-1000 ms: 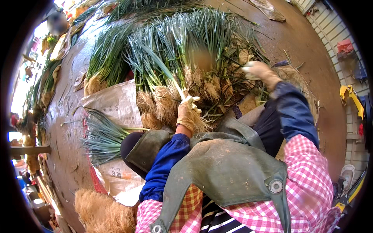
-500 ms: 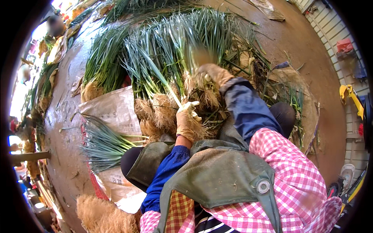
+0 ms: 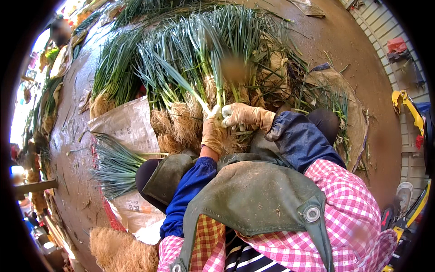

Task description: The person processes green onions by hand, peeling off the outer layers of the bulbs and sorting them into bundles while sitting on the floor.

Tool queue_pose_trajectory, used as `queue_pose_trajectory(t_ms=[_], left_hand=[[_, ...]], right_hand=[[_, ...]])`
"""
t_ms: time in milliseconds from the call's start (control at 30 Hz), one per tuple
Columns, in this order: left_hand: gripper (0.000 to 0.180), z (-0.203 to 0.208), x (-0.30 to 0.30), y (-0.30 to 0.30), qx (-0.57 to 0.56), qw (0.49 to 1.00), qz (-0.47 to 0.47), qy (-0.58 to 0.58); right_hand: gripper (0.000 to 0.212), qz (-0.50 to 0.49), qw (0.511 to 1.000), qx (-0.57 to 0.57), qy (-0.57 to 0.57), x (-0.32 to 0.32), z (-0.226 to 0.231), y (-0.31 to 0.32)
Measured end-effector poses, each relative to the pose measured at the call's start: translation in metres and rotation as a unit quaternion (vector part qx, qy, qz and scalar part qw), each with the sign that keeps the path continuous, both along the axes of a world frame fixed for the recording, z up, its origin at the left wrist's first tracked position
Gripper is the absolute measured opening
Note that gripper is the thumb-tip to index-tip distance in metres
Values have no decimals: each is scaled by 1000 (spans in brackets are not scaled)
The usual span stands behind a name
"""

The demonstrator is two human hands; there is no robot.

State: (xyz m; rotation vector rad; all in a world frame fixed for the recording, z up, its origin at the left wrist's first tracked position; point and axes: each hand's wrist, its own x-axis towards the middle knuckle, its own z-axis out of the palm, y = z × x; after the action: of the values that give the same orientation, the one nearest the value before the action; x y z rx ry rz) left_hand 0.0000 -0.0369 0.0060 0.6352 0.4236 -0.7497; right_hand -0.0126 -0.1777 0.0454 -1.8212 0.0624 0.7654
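since the earlier frame we see that the right hand (image 3: 244, 115) has moved down from the root ends of the upright plants to meet the left hand (image 3: 212, 134), which has stayed nearly where it was. both hands wear tan gloves with pale fingertips. the left one is clamped around the white lower end of a long green stalk (image 3: 192, 92), whose leaf slants up and to the left across the rest, and we see roots hanging below that glove. the right one has its fingers curled at the left fingertips, just where a second stalk (image 3: 219, 79) comes down between them; we cannot tell whether it is closed on that stalk. beyond both hands we find a broad row of leafy plants (image 3: 226, 34), leaves pointing away from us and bushy tan roots (image 3: 183, 119) toward us. to the left a smaller bunch (image 3: 115, 163) lies with its leaves spread over a pale sack (image 3: 131, 115), and nearer us sits a heap of root-like fibres (image 3: 122, 249). to the right, thin loose greens (image 3: 335, 104) lie on brown sacking (image 3: 358, 136). a dark green apron (image 3: 258, 195) covers the lap, over a pink checked shirt (image 3: 349, 195).
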Motion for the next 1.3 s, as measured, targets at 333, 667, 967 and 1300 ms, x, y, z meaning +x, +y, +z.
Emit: queue_pose_trajectory(t_ms=[333, 667, 967, 1300], left_hand=[[22, -24, -1, 13, 32, 996, -58, -54], [11, 3, -1, 0, 18, 995, 74, -62], [18, -12, -4, 13, 0, 997, -21, -80], [19, -34, -1, 15, 117, 992, 33, -32]], right_hand=[[47, -253, 944, 195, 79, 33, -40, -2], [18, -578, 810, 48, -92, 40, -88, -53], [21, -345, 921, 183, 13, 59, -34, 13], [31, -370, 890, 256, -68, 42, -54, 20]])
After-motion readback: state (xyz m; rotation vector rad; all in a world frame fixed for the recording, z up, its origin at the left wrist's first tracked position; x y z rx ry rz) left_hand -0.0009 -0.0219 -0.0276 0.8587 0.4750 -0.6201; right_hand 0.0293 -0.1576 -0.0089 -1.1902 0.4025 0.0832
